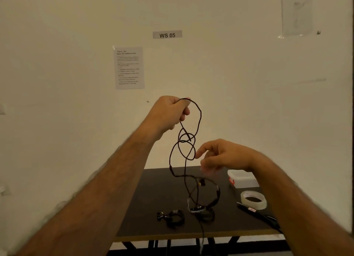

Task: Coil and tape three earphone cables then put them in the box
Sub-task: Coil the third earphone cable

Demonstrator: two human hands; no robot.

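Note:
My left hand (169, 112) is raised high and grips a black earphone cable (199, 118), which hangs from it in loose tangled loops down to the table. My right hand (220, 156) is lower and to the right, its fingers relaxed and spread beside the hanging loops, holding nothing that I can make out. On the dark table (153, 194) lie a coiled black earphone (172, 217) and another earphone bundle (203, 209), whose cable trails over the front edge. A white plastic box (242, 178) stands at the right, with a roll of clear tape (253, 199) in front of it.
Black scissors (258, 214) lie near the table's right front corner. The table stands against a pale wall that carries a printed sheet (129, 68) and a label reading WS 05 (167, 35). The table's front edge is close below the earphones.

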